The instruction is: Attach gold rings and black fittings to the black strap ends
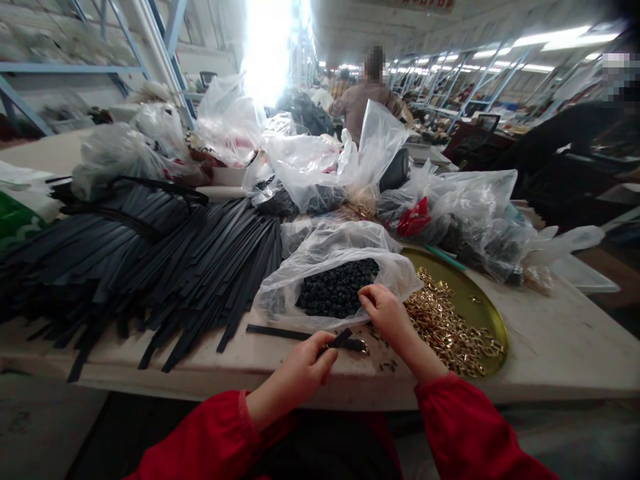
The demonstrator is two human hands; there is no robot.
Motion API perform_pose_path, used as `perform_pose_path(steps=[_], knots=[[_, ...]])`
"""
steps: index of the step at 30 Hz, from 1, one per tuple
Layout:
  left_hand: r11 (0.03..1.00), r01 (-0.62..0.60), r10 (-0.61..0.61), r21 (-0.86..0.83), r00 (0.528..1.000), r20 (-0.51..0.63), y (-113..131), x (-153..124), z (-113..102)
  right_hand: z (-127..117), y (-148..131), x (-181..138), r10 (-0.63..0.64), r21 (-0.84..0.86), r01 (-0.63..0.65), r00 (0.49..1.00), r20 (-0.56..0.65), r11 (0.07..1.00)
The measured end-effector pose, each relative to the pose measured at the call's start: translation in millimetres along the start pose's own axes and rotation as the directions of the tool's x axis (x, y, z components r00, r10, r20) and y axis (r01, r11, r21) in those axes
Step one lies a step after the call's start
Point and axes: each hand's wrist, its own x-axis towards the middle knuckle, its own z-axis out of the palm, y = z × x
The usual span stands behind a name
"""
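Left grip point(303, 363) pinched on black strap point(345, 340), right hand point(385, 312) fingertips down in bead bag point(335, 283).

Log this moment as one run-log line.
left hand: pinching thin black strap | right hand: at clear plastic bag of black beads | round brass tray: gold links

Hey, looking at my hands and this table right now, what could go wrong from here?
The left hand pinches a black strap near the table edge; small gold pieces lying loose there could roll off. The right hand reaches at the open bag of black beads, whose limp plastic might catch and spill. The heaped black strips overhang the front edge and could slide off if nudged.
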Motion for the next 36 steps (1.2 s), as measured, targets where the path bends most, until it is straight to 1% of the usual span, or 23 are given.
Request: perform_pose_path(steps=[1,2,4,7,9,11,14,16,17,18,19,20,21,22,23,25,27,29,31,33,36], knots=[[0.999,0.003,-0.003,-0.036,1.000,0.000,0.0,2.6,-1.7,2.6,4.6,13.6,-0.002,-0.110,0.003,1.000,0.014,0.994],[0.997,0.005,-0.005,-0.071,1.000,0.003,-0.9,4.7,-3.0,6.3,7.7,24.3,0.004,-0.182,0.002,0.999,0.035,0.983],[0.993,0.006,-0.006,-0.118,1.000,-0.005,-3.7,7.1,-4.5,14.9,10.2,37.1,0.025,-0.217,-0.012,0.998,0.054,0.976],[0.991,-0.005,0.003,-0.131,1.000,-0.015,-4.6,6.3,-4.2,22.9,9.9,40.6,0.035,-0.209,-0.025,0.998,0.043,0.978],[0.992,-0.005,0.004,-0.123,1.000,-0.008,-0.7,3.4,-3.8,21.2,10.4,37.6,0.039,-0.152,-0.035,0.999,0.023,0.988],[0.993,-0.011,0.008,-0.118,1.000,-0.028,6.0,-0.1,-4.8,13.8,11.0,31.4,0.043,-0.053,-0.044,0.999,-0.012,0.998],[0.997,-0.027,0.022,-0.073,0.998,-0.064,17.6,-3.6,-8.3,-2.1,6.5,13.8,0.062,0.165,-0.053,0.997,-0.045,0.985],[0.999,-0.049,0.047,-0.017,0.994,-0.100,24.8,-3.8,-9.4,-10.9,-3.1,-4.2,0.070,0.314,-0.063,0.998,-0.010,0.947],[0.998,-0.070,0.070,0.006,0.990,-0.125,28.0,-3.5,-9.0,-13.7,-9.7,-14.5,0.080,0.434,-0.087,0.996,0.034,0.897],[0.995,-0.097,0.099,0.021,0.984,-0.148,30.5,-3.2,-8.0,-15.5,-17.0,-25.2,0.092,0.576,-0.128,0.991,0.092,0.807],[0.991,-0.126,0.130,0.035,0.978,-0.164,32.3,-3.2,-6.3,-16.3,-24.5,-35.7,0.098,0.713,-0.183,0.982,0.160,0.677],[0.987,-0.151,0.158,0.052,0.973,-0.169,33.5,-3.9,-4.3,-16.1,-31.6,-45.7,0.095,0.818,-0.241,0.970,0.225,0.522],[0.982,-0.170,0.181,0.078,0.969,-0.166,34.0,-5.2,-2.2,-15.3,-37.9,-54.7,0.088,0.880,-0.291,0.956,0.278,0.375],[0.977,-0.182,0.199,0.115,0.967,-0.158,34.0,-7.3,-0.4,-14.0,-43.0,-62.5,0.082,0.906,-0.322,0.947,0.311,0.276],[0.968,-0.195,0.219,0.161,0.964,-0.151,33.7,-10.1,1.0,-12.5,-46.8,-69.0,0.080,0.911,-0.330,0.944,0.321,0.247],[0.943,-0.215,0.254,0.253,0.958,-0.133,32.9,-17.0,2.0,-9.3,-50.6,-78.0,0.083,0.909,-0.315,0.949,0.304,0.272],[0.921,-0.220,0.267,0.322,0.957,-0.110,32.3,-23.8,1.2,-6.4,-51.2,-83.0,0.087,0.900,-0.277,0.961,0.263,0.337],[0.910,-0.198,0.246,0.365,0.965,-0.088,31.1,-28.7,-0.1,-4.2,-50.7,-85.9,0.096,0.882,-0.237,0.971,0.217,0.408],[0.906,-0.163,0.211,0.391,0.974,-0.082,28.4,-31.1,-0.8,-2.1,-50.5,-87.9,0.123,0.865,-0.213,0.977,0.176,0.453],[0.906,-0.129,0.175,0.403,0.981,-0.079,24.1,-31.1,-1.1,0.1,-50.6,-89.6,0.149,0.862,-0.217,0.975,0.166,0.458],[0.907,-0.112,0.146,0.407,0.988,-0.055,17.1,-28.1,-1.5,4.3,-50.2,-91.5,0.165,0.879,-0.230,0.970,0.176,0.418]])
